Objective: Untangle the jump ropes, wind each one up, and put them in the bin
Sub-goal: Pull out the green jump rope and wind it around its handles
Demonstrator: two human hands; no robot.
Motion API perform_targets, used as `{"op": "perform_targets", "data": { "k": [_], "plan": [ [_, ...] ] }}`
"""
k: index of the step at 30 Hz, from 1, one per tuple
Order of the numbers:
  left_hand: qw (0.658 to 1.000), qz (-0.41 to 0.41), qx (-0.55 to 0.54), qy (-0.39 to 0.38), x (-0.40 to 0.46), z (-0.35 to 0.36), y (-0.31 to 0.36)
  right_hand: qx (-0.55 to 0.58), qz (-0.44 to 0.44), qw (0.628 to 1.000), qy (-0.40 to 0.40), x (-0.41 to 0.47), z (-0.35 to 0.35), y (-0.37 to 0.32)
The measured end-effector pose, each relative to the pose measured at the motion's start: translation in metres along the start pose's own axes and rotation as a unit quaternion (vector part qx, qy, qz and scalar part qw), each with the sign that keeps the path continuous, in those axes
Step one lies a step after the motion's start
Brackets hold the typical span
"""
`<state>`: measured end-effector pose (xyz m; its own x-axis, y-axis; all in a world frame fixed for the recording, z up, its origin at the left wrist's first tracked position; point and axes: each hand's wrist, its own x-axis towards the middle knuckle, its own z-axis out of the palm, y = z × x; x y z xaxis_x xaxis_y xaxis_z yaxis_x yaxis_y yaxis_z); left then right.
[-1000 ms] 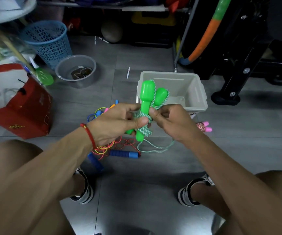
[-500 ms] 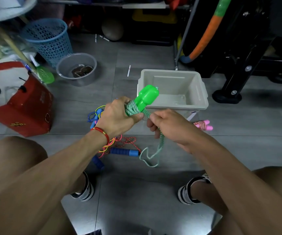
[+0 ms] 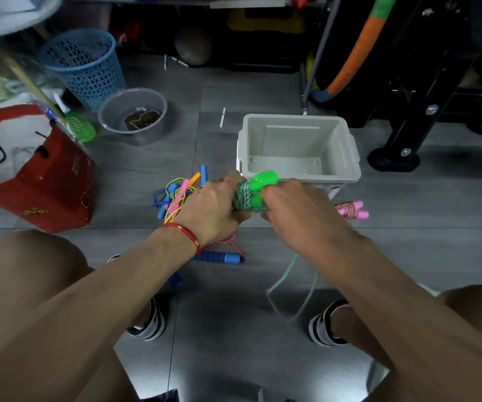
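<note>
Head view shows our two hands meeting just in front of the near rim of the bin (image 3: 347, 146); between them we hold the green jump rope (image 3: 245, 198), its two bright green handles (image 3: 261, 182) lying side by side with their long axis slanting up and away from us, their rounded ends pointing toward the bin's near wall; the green cord is wound crosswise round the handles, in turns that run roughly at right angles to that axis. Our left hand (image 3: 213, 210) is clenched round the wound bundle from the left, fingers curled over the coils, thumb hidden from us; our right hand (image 3: 295, 210) sits just right of the bundle, fingers bent down over the cord at the handles' near end, so it grasps the cord, though the fingertips themselves are hidden; a loose loop of cord (image 3: 289, 288) hangs from under the right hand and drops toward the floor between our feet, blurred. Left of the left hand lies a tangle of coloured ropes (image 3: 176, 192) on the floor; below the left wrist lies a blue handle (image 3: 219, 258) with a red cord; right of the right hand, beside the bin, lies a wound pink rope (image 3: 350, 211).
</note>
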<state>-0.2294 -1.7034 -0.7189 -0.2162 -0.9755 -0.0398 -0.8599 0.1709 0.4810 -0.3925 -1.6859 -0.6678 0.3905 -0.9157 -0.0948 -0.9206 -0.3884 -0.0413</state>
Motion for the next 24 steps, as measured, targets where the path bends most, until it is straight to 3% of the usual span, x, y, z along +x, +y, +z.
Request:
{"op": "perform_targets", "data": {
  "k": [3,8,11,17,21,24],
  "plan": [
    [0.998,0.054,0.025,-0.024,-0.003,-0.002,-0.001,-0.041,-0.030,0.998,0.027,0.003,-0.003,0.011],
    [0.990,0.135,-0.016,-0.048,-0.007,-0.003,-0.002,0.042,-0.046,0.998,0.004,0.005,-0.004,0.021],
    [0.989,0.132,-0.061,-0.038,-0.008,-0.008,-0.002,0.072,-0.065,0.995,0.003,0.003,-0.004,0.025],
    [0.992,0.114,0.038,-0.034,-0.014,-0.014,-0.001,0.058,-0.145,0.987,-0.036,-0.001,-0.012,0.035],
    [0.986,0.145,0.079,-0.011,-0.018,-0.008,-0.003,0.038,-0.158,0.987,-0.016,-0.001,-0.006,0.042],
    [0.984,0.166,0.053,-0.024,-0.018,-0.006,-0.004,0.123,-0.137,0.981,-0.058,0.003,0.001,0.053]
  ]
}}
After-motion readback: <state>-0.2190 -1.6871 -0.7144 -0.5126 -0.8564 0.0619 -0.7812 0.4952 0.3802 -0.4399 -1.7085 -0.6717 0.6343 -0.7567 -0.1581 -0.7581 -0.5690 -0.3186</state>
